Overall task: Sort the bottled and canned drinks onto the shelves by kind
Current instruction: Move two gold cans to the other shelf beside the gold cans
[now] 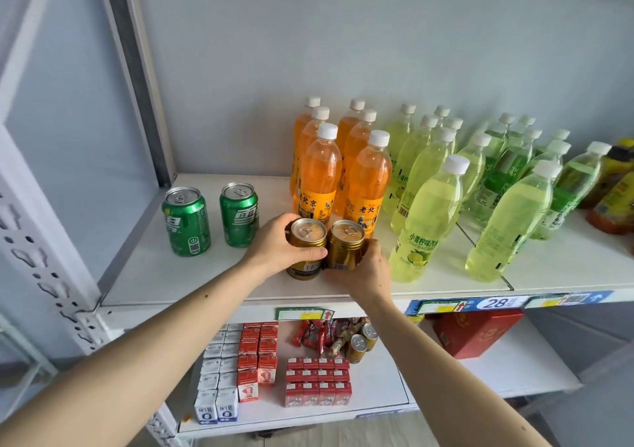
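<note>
Lower shelf (514, 374), nearest: white cartons (216, 378) are sitting at left, red cartons (317, 381) beside them, two small gold cans (362, 340) lying behind among red wrapped snacks (314, 333), a red box (477, 331) at right.

Upper shelf (206, 275), near edge: both hands are grasping cans. The left hand (274, 244) is curling around the left gold can (307, 247), fingers across its front. The right hand (367, 268) is wrapping the right gold can (344, 246) from the right side (fingers mostly hidden behind it). The two cans are standing upright, touching each other, just in front of the orange bottles.

To the left, well apart from the hands, two green cans (212, 218) are standing side by side with a gap between them.

Farther back: six orange bottles (339, 168) are standing in two rows. Right of them, yellow-green bottles (429, 186) are filling several rows toward the far wall. At the far right edge, darker orange-labelled bottles (614, 186) are partly cut off.

Price tags (494, 302) are hanging on the upper shelf's front lip.
</note>
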`<state>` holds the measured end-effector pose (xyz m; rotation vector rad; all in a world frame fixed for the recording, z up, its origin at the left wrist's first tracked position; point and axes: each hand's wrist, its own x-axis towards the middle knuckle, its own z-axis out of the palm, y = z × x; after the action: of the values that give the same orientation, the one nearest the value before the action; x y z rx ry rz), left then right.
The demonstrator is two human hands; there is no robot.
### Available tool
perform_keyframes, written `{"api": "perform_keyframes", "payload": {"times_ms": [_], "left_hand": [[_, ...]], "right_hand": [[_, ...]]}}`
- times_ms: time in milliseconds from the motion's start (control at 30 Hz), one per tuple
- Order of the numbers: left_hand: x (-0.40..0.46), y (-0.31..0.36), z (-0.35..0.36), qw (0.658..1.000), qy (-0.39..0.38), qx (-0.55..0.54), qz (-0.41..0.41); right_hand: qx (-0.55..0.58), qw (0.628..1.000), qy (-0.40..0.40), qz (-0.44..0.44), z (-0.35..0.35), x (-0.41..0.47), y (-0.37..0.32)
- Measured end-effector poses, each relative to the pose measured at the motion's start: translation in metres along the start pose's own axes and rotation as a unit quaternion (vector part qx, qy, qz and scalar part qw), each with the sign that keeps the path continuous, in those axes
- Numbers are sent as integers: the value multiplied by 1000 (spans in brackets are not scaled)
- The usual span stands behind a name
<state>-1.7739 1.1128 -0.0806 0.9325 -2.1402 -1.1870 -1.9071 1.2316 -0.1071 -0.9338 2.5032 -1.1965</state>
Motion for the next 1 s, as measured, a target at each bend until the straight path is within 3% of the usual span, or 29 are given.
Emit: {"api": "perform_keyframes", "payload": {"times_ms": [200,633,1000], "left_hand": [[-1,1,-5,999,20,34,19],[-61,13,-67,996,76,-34,33],[-169,14,-166,986,160,-50,0]], "right_hand": [[19,999,32,4,9,2,2],[21,992,12,-125,-8,-34,-8],[49,954,-116,-272,17,-105,-91]]}}
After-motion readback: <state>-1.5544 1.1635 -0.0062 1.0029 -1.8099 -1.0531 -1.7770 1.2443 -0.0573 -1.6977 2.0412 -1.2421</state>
